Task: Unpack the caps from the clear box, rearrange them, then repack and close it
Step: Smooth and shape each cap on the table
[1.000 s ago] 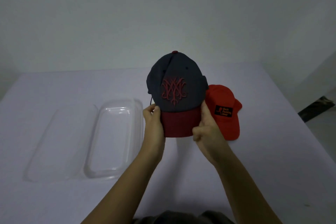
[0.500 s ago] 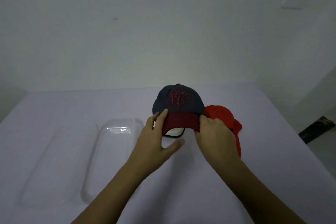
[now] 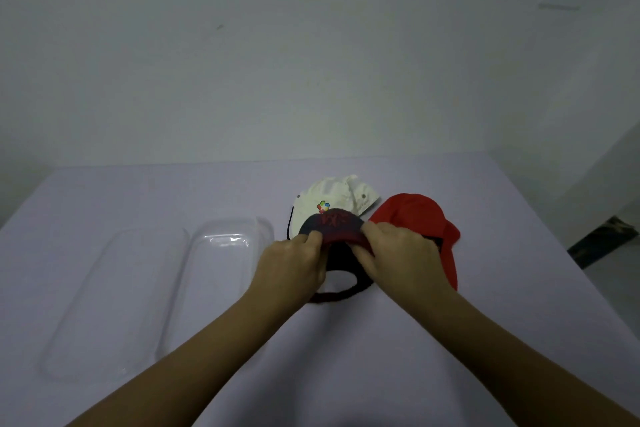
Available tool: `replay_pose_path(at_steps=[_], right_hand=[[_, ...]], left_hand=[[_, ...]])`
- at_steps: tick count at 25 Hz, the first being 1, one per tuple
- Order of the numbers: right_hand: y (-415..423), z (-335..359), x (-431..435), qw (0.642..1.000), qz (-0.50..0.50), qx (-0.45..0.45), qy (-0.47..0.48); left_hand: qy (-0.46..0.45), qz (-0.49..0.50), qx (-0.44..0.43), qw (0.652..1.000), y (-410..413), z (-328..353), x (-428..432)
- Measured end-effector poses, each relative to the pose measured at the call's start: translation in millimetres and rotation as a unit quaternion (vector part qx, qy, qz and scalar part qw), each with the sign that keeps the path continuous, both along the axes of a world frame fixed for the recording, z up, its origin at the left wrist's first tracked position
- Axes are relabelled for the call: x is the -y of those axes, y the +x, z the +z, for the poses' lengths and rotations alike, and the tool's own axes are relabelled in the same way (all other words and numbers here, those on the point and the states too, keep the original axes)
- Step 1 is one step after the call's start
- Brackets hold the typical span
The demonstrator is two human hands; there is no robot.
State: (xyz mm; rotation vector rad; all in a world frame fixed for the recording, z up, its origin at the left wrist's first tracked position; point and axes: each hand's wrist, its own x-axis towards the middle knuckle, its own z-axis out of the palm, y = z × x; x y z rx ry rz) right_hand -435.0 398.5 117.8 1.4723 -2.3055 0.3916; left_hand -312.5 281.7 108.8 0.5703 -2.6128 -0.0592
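A navy cap (image 3: 331,222) with a dark red brim and red embroidery is flattened on the table, its crown folded toward me. My left hand (image 3: 294,262) grips its left side and my right hand (image 3: 398,255) grips its right side, fingers curled over the brim. Behind it lies a white cap (image 3: 337,196) with a coloured logo. A red cap (image 3: 420,217) lies to the right, partly under my right hand. The clear box (image 3: 225,274) stands open and empty to the left, with its clear lid (image 3: 114,302) lying beside it.
Everything sits on a pale lilac table (image 3: 485,340) against a plain white wall. The table's right edge drops to a floor with a dark patterned item (image 3: 602,244).
The navy cap came down from upright in front of me and now lies flattened on the table. The white cap behind it has come into view. Both hands moved with it.
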Motion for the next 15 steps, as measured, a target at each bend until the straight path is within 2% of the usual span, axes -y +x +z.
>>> replay_pose_path(at_steps=[5, 11, 15], right_hand=[[-8.3, -4.4, -4.2, 0.996, 0.017, 0.036, -0.076], [0.5, -3.5, 11.3, 0.982, 0.022, 0.055, -0.179], [7.9, -3.9, 13.2, 0.981, 0.023, 0.07, -0.178]], left_hand=[[0.002, -0.008, -0.035, 0.999, 0.2, 8.8, -1.5], [0.055, 0.021, -0.139, 0.989, -9.7, 14.1, -17.3], [0.058, 0.017, -0.155, 0.986, -9.0, 11.0, -15.6]])
